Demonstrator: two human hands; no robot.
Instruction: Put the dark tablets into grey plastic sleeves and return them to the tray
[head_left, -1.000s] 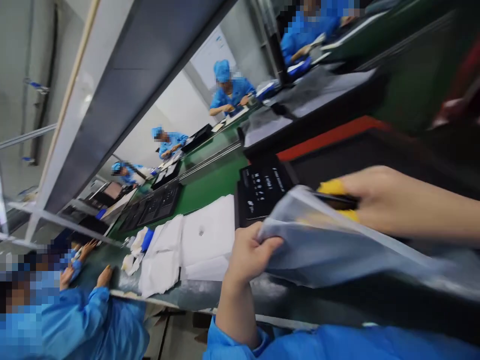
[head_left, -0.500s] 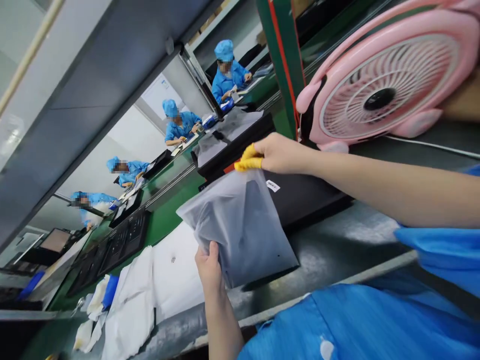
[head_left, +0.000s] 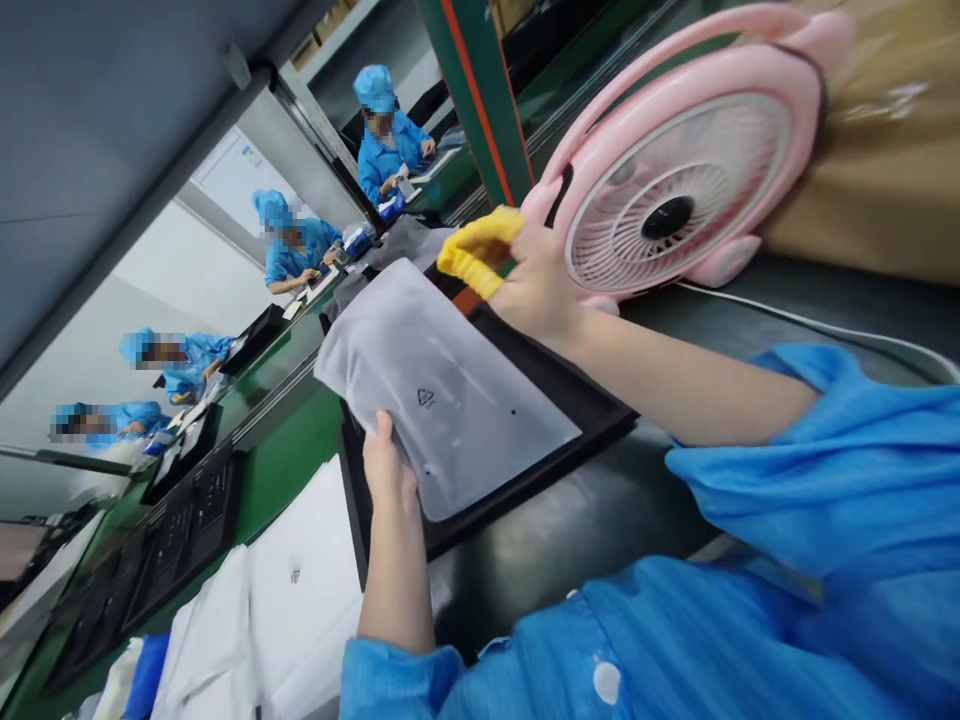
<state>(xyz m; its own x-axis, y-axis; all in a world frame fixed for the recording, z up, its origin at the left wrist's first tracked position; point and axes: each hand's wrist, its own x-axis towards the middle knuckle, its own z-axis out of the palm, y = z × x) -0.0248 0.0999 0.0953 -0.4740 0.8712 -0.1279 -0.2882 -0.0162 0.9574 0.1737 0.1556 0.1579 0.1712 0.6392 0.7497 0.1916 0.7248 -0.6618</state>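
My left hand [head_left: 390, 475] grips the left edge of a frosted plastic bag [head_left: 480, 400], its thumb on top. The bag carries a small printed recycling mark and lies slanted over a black shallow tray [head_left: 600, 405]. Whether anything is inside the bag, I cannot tell. Just beyond the bag's far edge is my right hand [head_left: 525, 270], with yellow covers on its thumb and forefinger. Those two fingers curve into a ring with their tips together, and nothing shows between them. White bags [head_left: 300, 590] with the same mark lie beside my left forearm.
A pink fan [head_left: 690, 190] stands at the right, its white cable [head_left: 810, 315] running along the bench. Behind it is a brown carton [head_left: 870, 200]. Black trays [head_left: 176, 530] line the green conveyor [head_left: 292, 470] at the left. Several co-workers in blue sit along the far side.
My right hand has let go of the bag and lifted slightly away. The bag has flattened over the black tray, while my left hand keeps its hold. The view has swung right.
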